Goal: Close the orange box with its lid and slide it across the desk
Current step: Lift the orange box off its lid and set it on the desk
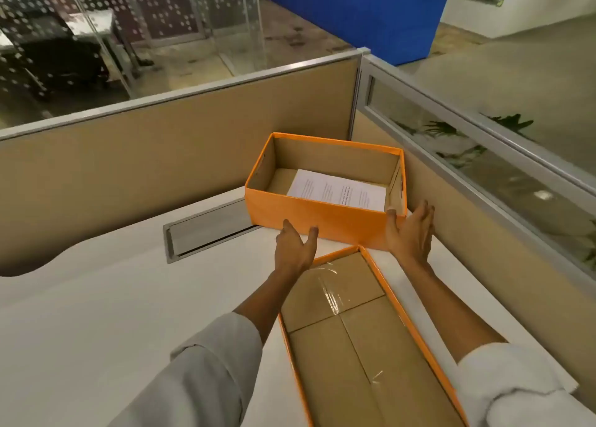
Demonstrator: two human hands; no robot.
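An open orange box (325, 218) stands in the far corner of the white desk (113, 297), with a printed sheet of paper (338, 189) on its brown floor. Its lid (364, 346) lies upside down in front of it, brown inside with an orange rim, running toward me. My left hand (295, 249) hovers open just in front of the box's near wall, above the lid's far end. My right hand (411, 230) is open at the box's near right corner, thumb against the wall. Neither hand holds anything.
Tan cubicle partitions (161, 155) with grey rails close the desk at the back and along the right (483, 233). A grey metal cable slot (206, 230) is set into the desk left of the box. A curved cutout (29, 267) marks the desk's left edge.
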